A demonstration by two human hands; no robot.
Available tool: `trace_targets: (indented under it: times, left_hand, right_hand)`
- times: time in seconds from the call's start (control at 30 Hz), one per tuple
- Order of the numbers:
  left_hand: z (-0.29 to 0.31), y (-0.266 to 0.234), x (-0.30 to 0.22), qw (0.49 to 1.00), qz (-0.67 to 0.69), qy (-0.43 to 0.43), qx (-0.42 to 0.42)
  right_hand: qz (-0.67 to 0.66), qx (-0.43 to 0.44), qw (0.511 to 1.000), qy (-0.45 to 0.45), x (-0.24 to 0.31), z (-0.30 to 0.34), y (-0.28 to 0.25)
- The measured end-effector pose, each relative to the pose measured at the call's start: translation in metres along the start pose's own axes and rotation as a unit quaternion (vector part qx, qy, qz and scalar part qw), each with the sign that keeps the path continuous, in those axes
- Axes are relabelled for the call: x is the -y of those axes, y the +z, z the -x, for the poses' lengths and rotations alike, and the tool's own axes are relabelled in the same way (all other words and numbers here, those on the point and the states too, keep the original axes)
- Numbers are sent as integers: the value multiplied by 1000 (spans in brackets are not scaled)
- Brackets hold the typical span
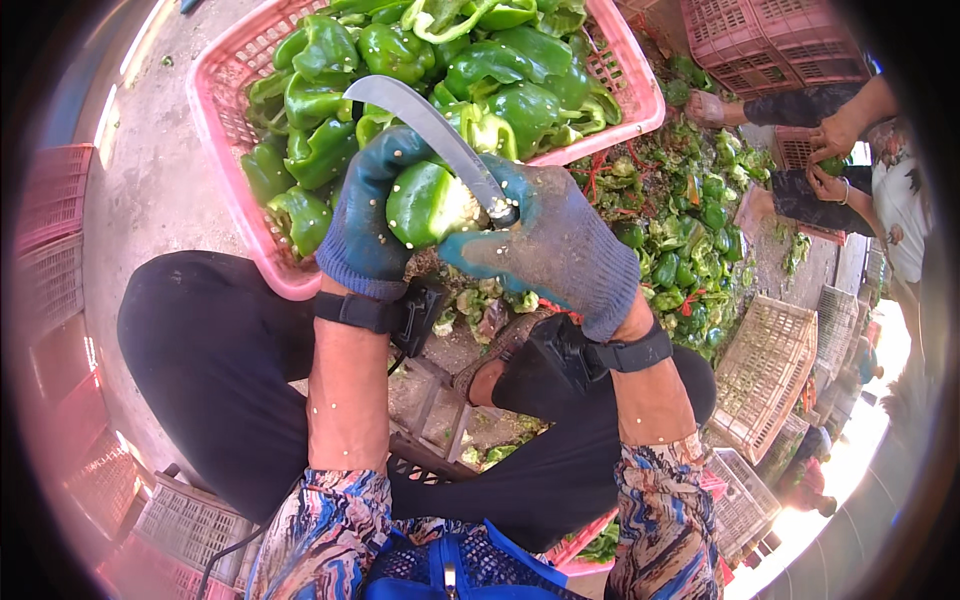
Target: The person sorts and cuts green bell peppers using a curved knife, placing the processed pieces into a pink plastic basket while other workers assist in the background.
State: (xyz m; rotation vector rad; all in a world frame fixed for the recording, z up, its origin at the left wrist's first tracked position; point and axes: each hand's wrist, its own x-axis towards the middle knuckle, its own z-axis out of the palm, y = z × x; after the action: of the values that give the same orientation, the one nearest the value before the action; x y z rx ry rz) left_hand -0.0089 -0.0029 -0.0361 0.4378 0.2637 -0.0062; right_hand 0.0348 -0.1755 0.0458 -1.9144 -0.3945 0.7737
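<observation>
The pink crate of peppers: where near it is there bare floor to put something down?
There's bare grey floor left of the pink crate, between it and the stacked crates. It's crowded on the right, where a heap of peppers and scraps lies. The crate is piled with green peppers, and the curved knife reaches over them.

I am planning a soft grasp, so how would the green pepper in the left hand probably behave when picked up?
The green pepper is probably light for its size: opened ones in the pink crate look hollow. Its glossy skin may be slippery. Its rounded side suggests it could roll.
</observation>
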Motion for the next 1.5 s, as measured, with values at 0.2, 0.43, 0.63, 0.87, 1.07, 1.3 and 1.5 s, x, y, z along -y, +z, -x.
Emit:
trace_targets:
  times: [0.2, 0.43, 0.63, 0.87, 1.07, 1.3, 1.5]
  left_hand:
    - [-5, 11, 8, 999, -6, -21, -44]
    - [-2, 21, 19, 999, -28, -4, -22]
    - [-7, 14, 23, 996, -48, 12, -77]
    - [9, 60, -20, 939, -190, 221, -183]
    - [-49, 1, -109, 470, -752, 287, -361]
    - [-138, -160, -153, 18, -968, 227, -106]
    - [-164, -172, -195, 446, -850, 172, -223]
  right_hand:
    - [195, -152, 958, -146, -12, 6, 19]
    - [301, -238, 904, -191, -31, 5, 18]
    - [309, -329, 869, -205, -36, 2, 14]
    - [-50, -311, 949, 10, -4, 14, -31]
    - [-138, -318, 937, 34, 18, 65, -59]
    - [136, -350, 921, -104, 19, 134, -89]
    - [458, -269, 841, -107, 23, 195, -74]
